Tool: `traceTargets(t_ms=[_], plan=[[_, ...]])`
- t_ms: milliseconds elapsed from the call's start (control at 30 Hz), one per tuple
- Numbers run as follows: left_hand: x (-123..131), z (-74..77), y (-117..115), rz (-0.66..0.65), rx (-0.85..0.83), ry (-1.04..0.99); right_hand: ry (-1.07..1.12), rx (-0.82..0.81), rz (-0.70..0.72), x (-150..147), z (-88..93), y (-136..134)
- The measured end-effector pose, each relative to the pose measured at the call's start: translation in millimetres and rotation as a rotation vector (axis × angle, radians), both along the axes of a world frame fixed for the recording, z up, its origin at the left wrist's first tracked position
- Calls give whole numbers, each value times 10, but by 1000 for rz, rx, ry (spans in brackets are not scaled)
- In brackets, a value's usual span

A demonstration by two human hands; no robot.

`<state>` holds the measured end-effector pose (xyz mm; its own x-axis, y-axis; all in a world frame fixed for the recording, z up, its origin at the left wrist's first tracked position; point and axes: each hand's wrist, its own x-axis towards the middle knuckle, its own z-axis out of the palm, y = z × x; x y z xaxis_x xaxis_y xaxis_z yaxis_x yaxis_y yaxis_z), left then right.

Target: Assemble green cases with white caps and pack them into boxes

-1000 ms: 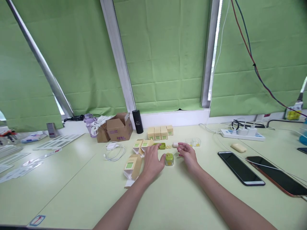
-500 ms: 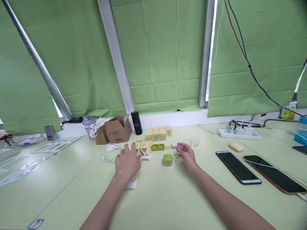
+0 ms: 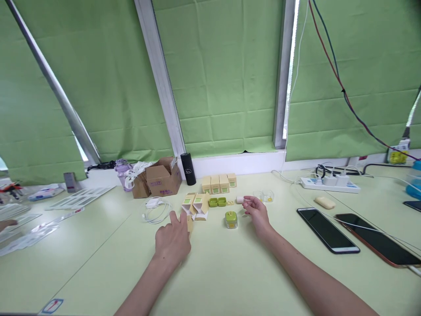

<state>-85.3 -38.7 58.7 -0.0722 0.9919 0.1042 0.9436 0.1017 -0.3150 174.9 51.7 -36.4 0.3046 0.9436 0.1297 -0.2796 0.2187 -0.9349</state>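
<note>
My left hand point(image 3: 173, 239) is over a small tan carton point(image 3: 190, 224), mostly hidden beneath it; its fingers look closed round the carton. Beyond it stand two open tan boxes point(image 3: 200, 204) with white flaps. My right hand point(image 3: 258, 215) hovers over the table with thumb and fingers bent towards each other; whether anything is between them is too small to tell. A clear cube with a green lid point(image 3: 231, 219) sits between my hands. Behind it are two green trays point(image 3: 217, 202), small yellowish pieces point(image 3: 230, 202), a white cylinder point(image 3: 240, 199) and clear containers point(image 3: 268, 195).
Several closed tan boxes point(image 3: 219, 183) stand in a row behind. A cardboard box point(image 3: 162, 177), black cylinder point(image 3: 188, 169) and white cable point(image 3: 154, 213) are at left. Phones point(image 3: 327, 230) and a power strip point(image 3: 330, 184) lie right. Another person's hand point(image 3: 7, 224) shows far left.
My left hand has moved slightly down and left, drawing back from the open boxes with the carton. My right hand is nearly still. Another person's hand has appeared at the left edge.
</note>
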Motion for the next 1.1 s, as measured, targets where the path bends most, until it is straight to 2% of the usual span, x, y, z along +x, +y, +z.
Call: traceTargets(t_ms=[267, 433, 533, 633, 733, 933, 1100], plan=[[182, 224, -294, -94, 88, -56, -37, 72, -7, -10, -14, -5], [374, 273, -231, -212, 279, -170, -178, 157, 9, -30, 19, -76], [489, 186, -54, -371, 451, -264, -320, 238, 14, -66, 77, -158], [585, 22, 181, -608, 645, -365, -439, 296, 26, -107, 137, -237], [669, -161, 402, -799, 739, -453, -483, 342, 59, -147, 171, -283], [820, -447, 644, -929, 712, -528, -349, 313, 110, -210, 178, -282], [846, -539, 649, -964, 668, -571, -316, 288, 103, -190, 156, -258]])
